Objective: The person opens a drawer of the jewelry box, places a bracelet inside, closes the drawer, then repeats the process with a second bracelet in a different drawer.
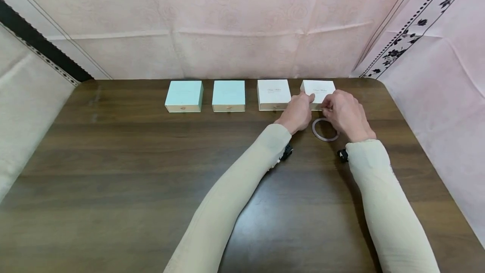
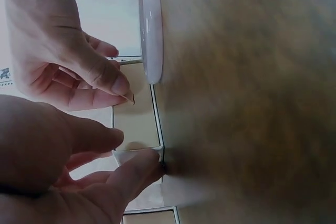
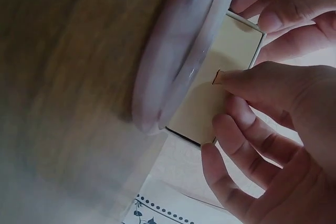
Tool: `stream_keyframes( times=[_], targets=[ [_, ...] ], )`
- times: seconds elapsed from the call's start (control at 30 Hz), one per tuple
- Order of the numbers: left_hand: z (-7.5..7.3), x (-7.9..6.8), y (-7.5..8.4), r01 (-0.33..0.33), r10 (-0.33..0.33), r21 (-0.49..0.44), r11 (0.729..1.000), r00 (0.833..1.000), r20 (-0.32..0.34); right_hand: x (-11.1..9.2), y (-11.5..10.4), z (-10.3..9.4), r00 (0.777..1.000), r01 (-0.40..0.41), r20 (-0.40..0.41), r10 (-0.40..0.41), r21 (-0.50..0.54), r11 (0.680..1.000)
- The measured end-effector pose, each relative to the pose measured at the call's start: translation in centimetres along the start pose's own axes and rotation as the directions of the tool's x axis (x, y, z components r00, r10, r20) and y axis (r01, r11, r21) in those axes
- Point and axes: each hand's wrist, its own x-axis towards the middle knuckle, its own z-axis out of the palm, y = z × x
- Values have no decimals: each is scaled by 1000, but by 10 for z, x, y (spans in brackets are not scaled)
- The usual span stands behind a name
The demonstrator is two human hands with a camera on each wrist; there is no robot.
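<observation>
At the right end of a row stands a white drawer box (image 1: 317, 88) with small print on its lid and a beige front (image 3: 199, 108). My left hand (image 1: 297, 113) grips its left side, fingertips against the edge of the case. On the front, my right hand (image 1: 347, 115) pinches a small ribbon pull tab (image 2: 130, 98) between thumb and finger. The drawer looks flush with the case. Just before the box lies a pale lilac bangle (image 1: 326, 139), glossy in the right wrist view, touched by neither hand as far as I can see.
Left of the held box stand another white box (image 1: 273, 89) and two mint-green boxes, one nearer (image 1: 229, 92) and one farther left (image 1: 184, 92). All line the back edge of the brown wooden table (image 1: 132, 188). Pale patterned cloth (image 1: 227, 20) hangs behind.
</observation>
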Motion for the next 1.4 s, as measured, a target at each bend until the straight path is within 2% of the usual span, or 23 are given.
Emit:
stream_keyframes(
  times=[0.23, 0.5, 0.87, 1.4],
  targets=[
    [-5, 2, -3, -19, 19, -23, 1000, 1000, 7, 2, 0, 0, 1000, 6, -1, -6, -16, 1000],
    [-8, 2, -10, 5, -6, -102, 995, 1000, -7, 5, -3, 4, 999, 45, -14, -45, -30, 999],
    [-3, 6, -5, 8, -9, -11, 1000, 998, -57, 5, -2, 2, 997, 67, -21, -69, -63, 996],
    [0, 3, -4, 20, -22, -28, 999, 997, -68, 3, 2, 3, 996, 88, -22, -90, -76, 993]
  ],
)
